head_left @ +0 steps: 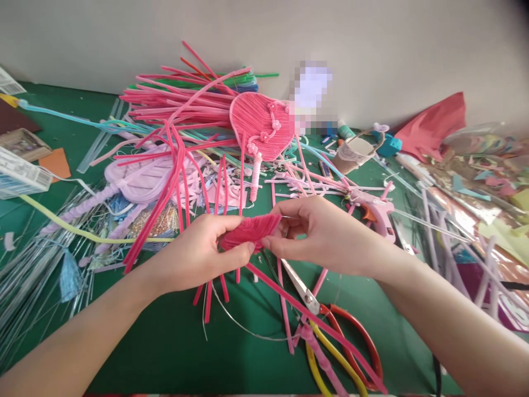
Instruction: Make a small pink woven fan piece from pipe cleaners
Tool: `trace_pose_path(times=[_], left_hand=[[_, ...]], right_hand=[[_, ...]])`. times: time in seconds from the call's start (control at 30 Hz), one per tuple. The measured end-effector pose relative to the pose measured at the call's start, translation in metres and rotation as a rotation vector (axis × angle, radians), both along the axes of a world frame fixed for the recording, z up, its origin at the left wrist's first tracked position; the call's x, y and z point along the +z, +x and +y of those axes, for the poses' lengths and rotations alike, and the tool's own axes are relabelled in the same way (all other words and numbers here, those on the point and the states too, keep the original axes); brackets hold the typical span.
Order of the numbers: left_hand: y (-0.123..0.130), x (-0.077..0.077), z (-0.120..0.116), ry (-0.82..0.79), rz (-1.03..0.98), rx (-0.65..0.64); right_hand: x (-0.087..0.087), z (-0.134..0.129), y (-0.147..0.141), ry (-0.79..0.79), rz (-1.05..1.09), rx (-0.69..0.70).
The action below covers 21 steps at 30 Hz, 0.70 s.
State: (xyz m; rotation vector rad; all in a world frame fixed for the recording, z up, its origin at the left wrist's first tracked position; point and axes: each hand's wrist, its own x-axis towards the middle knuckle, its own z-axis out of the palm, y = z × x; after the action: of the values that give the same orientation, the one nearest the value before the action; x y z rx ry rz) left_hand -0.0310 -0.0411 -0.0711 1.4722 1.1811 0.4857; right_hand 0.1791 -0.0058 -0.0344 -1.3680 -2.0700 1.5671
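Observation:
Between my two hands is a small, flat piece made of deep pink pipe cleaners (pixel 252 230) laid side by side. My left hand (pixel 209 251) grips its left end between thumb and fingers. At its right end, my right hand (pixel 308 234) pinches the edge with thumb and fingertips. A long pink pipe cleaner (pixel 318 325) trails from below the piece to the lower right. Under my right hand lie scissors (pixel 308 298) with one red and one yellow handle. Beyond my hands rests a pink fan-shaped piece (pixel 256 124) with small flowers and a wrapped handle.
Bundled pink pipe cleaners (pixel 177 102) lie at the back against the wall. A lilac fan-shaped piece (pixel 140 176) is at left, near thin wires (pixel 45 292). At right are a pink glue gun (pixel 374 212), a small basket (pixel 353 154) and paper scraps (pixel 475 184).

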Motion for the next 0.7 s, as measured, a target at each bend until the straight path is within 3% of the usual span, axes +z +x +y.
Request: trace_pose_path(times=[0.7], left_hand=[[0.0036,-0.0006,0.0035,-0.037,-0.019,0.001]], right_hand=[[-0.0014,0.0021,-0.0001,-0.005,0.029,0.019]])
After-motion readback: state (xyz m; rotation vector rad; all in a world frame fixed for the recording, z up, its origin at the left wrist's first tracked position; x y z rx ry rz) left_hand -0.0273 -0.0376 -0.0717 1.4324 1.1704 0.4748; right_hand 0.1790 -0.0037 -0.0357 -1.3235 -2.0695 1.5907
